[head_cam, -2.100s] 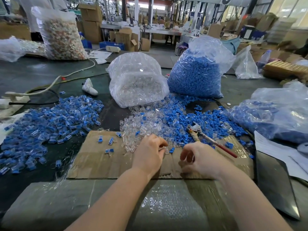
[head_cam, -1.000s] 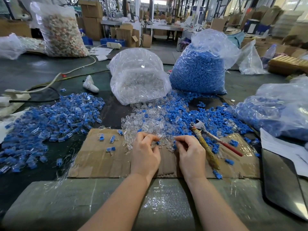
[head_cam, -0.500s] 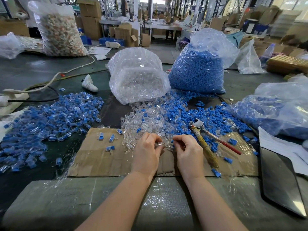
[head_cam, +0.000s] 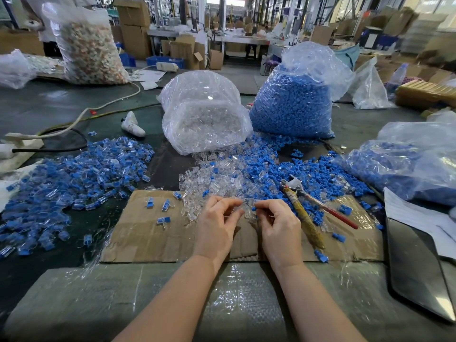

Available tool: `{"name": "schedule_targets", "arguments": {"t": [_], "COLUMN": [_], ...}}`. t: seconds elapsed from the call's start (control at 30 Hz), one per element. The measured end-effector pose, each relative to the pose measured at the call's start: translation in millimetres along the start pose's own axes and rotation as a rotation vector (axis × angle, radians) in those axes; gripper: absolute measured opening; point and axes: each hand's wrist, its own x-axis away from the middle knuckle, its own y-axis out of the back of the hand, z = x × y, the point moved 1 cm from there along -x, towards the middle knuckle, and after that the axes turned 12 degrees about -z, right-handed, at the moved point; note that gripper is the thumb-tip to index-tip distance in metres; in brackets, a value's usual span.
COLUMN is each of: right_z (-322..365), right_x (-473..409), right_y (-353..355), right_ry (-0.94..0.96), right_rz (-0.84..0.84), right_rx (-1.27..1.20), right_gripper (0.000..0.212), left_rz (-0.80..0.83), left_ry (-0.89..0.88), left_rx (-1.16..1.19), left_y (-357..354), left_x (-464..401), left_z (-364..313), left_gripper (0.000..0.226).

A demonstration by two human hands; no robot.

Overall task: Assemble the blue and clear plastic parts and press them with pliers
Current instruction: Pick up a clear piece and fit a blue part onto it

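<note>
My left hand (head_cam: 217, 225) and my right hand (head_cam: 277, 225) meet over a cardboard sheet (head_cam: 148, 233). Between their fingertips sits a small clear plastic part (head_cam: 248, 207); my left hand pinches it, and my right hand pinches a small blue part (head_cam: 254, 209) against it. Loose clear parts (head_cam: 209, 181) and loose blue parts (head_cam: 266, 169) lie heaped just beyond my fingers. Pliers (head_cam: 303, 208) with a tape-wrapped handle and a red handle lie to the right of my right hand. Three joined blue-and-clear pieces (head_cam: 163, 220) rest on the cardboard to the left.
A bag of clear parts (head_cam: 202, 114) and a bag of blue parts (head_cam: 293, 99) stand behind the heaps. Another blue-filled bag (head_cam: 407, 164) lies at right. A large pile of joined pieces (head_cam: 74, 178) spreads at left. A dark tablet (head_cam: 417, 272) sits at right.
Both hands came away from the cardboard edge toward the heap, picked up small parts and brought them together between the fingertips. The pliers stayed on the table.
</note>
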Motion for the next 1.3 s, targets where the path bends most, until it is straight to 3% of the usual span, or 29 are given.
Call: {"name": "schedule_targets", "arguments": {"t": [0.3,0.43,0.73,1.3], "right_z": [3.5,3.4,3.9,8.5], "right_x": [0.7,0.4,3.3,4.5], "right_y": [2.4,2.2,1.9,1.2], "right_ry": [0.042,0.048,-0.031,0.032], "right_rz": [-0.012,-0.019,-0.028,0.084], "right_rx": [-0.001,-0.005,-0.06,0.059], "right_gripper": [0.015,0.014,0.005,0.013], "left_rz": [0.049,0.041,0.053,0.136], "left_ry": [-0.057,-0.009,0.084,0.231], "left_rx": [-0.031,0.018,0.099,0.192], "left_y": [-1.4,-0.5,-0.1,-0.6], "left_x": [-0.7,-1.0,-1.1,-0.3], "left_z": [2.0,2.6,6.6,6.0], "left_gripper": [0.031,0.02,0.036,0.024]}}
